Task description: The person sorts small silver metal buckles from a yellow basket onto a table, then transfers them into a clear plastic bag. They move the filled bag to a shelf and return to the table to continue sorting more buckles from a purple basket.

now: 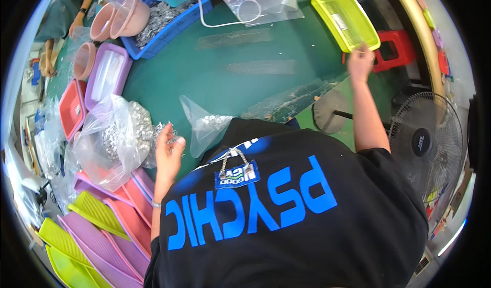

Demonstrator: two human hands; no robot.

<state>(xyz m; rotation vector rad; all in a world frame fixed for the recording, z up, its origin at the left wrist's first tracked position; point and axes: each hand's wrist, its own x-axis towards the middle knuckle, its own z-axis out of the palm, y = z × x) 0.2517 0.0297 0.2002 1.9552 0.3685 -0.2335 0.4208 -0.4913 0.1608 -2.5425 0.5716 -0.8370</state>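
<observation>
My right hand [361,63] is closed on the near rim of a lime-green plastic basket [322,1], which stands at the far right. The basket is long and rectangular, with a slotted bottom and a small whitish piece inside. At the left, my left hand [169,157] has its thumb apart from its fingers, beside small shiny metal pieces [164,128]. Whether any of those pieces lie against its palm is hidden. Left of it sits a clear plastic bag [94,134] full of small silvery parts. A smaller clear bag [197,127] with a few parts lies near my lap.
Stacked pink, purple and green baskets [97,237] fill the lower left. A blue bin [153,45] of metal parts and pink pots [130,19] stand far left, near another person's arm [82,12]. A red stool [399,50] and a black fan [424,139] are at right.
</observation>
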